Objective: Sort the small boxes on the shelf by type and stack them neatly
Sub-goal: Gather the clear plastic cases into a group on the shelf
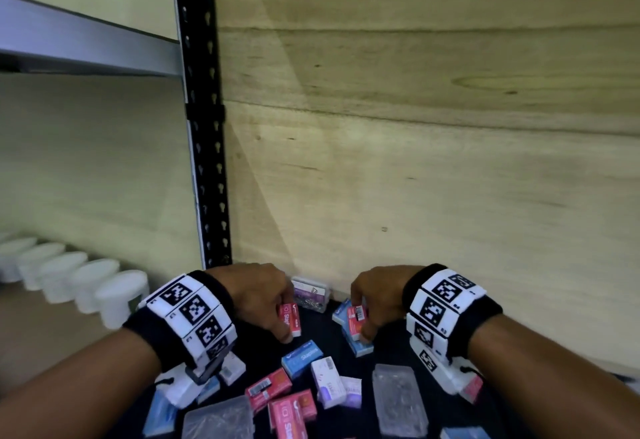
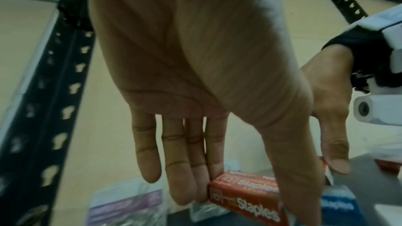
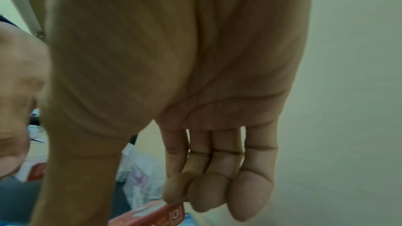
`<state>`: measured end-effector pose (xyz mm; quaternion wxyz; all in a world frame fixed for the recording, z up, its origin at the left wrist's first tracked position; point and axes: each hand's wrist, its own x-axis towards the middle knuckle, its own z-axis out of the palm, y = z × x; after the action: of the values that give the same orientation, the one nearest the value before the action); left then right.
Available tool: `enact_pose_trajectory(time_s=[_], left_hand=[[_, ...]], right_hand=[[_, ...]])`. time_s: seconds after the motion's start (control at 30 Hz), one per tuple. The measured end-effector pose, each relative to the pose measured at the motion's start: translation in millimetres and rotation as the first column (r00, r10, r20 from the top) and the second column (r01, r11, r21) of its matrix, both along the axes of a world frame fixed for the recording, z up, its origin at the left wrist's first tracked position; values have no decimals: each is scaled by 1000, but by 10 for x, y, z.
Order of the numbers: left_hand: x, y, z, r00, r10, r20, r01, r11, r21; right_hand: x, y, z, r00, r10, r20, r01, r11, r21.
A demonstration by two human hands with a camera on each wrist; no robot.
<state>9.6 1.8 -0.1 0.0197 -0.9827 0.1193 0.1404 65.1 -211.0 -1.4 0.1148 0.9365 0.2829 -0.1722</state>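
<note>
Risks first. Both hands work close together at the back of the shelf, over a dark mat crowded with loose boxes. The left hand holds a red staple box by its narrow ends only, so a slight twist could let it pivot out and drop among the others. The right hand holds a second red box directly above a blue box that sits askew; set down there, the red one would mix types and rest tilted. Either wrist swinging low could also knock the unsorted boxes nearer the person: a blue staple box, a white box, more red ones, and two clear plastic cases. No tidy stack of one type is visible yet, so I judge the sorting to be early.

Left grip: closed on the red box. In the left wrist view the fingertips press one end and the thumb covers the other; fingers nearly straight, little finger free. The box sits on its long edge, label "Staples" readable, near a clear packet with a purple label against the back wall.

Right grip: pinched on the other red box, barcode end up in the head view. In the right wrist view the fingers curl in, with the first one touching the box's top corner; the thumb contact is hidden by the palm.

White tubs line the next bay, beyond the black upright, well apart.
</note>
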Motion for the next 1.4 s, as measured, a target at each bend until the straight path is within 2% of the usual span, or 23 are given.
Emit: enact_pose_trajectory(time_s=[0.27,0.43,0.7,0.87,1.07,1.2,1.4], left_hand=[[160,-810,6,983,-185,19,185,982,-38],[298,-1273,-32,972,-233,-22,233,973,-2],[474,-1676,-199,962,-258,-85,263,963,60],[522,-1728,-243,964,-238,-115,245,969,46],[478,-1628,-176,966,-230,-120,233,972,13],[366,-1466,-83,975,-192,-107,196,980,20],[95,-1357,-52,970,-160,-184,154,987,-48]], right_hand=[[19,-783,55,989,-145,-12,145,989,18],[-1,-1166,-47,975,-222,1,222,974,41],[-9,-1433,-249,966,-253,-48,256,965,59],[19,-1419,-275,969,-240,-53,244,966,87],[-8,-1348,-269,980,-198,-26,199,980,19],[-32,-1300,-278,984,-179,-10,178,983,-33],[-80,-1346,-167,978,-210,18,210,978,-12]])
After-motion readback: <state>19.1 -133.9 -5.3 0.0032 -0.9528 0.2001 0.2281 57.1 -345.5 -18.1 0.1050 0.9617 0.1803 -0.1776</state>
